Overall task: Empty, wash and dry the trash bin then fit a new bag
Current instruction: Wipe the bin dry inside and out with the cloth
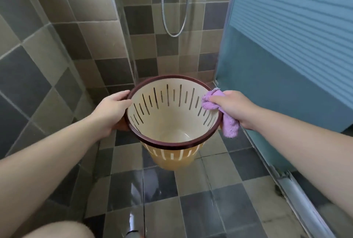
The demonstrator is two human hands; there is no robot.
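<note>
the trash bin (172,115) — cream plastic with slotted walls and a dark maroon rim — is held in the air above the tiled floor (191,199) of a shower area, tilted so its mouth faces the camera. its inside shows no rubbish and no bag; the base looks bare, with a faint sheen that may be moisture, though this cannot be confirmed.

the left hand (111,111) grips the rim on the bin's left side, thumb over the top edge, fingers curled beneath. the right hand (234,107) is closed around a bunched purple cloth (212,101), which is pressed against the inner wall just below the rim on the right side; a loose tail of the cloth hangs outside the bin under the hand.

judgement on progress: emptying appears complete, and washing probably so — the floor tiles shine as if wet. the step in hand reads as drying or wiping the interior. the rest of the inner wall, the base and the outside seem still to need attention, and no new bag is in view.

surroundings: a shower hose (174,8) hangs on the tiled wall behind, and a blue panel (286,47) stands to the right.
</note>
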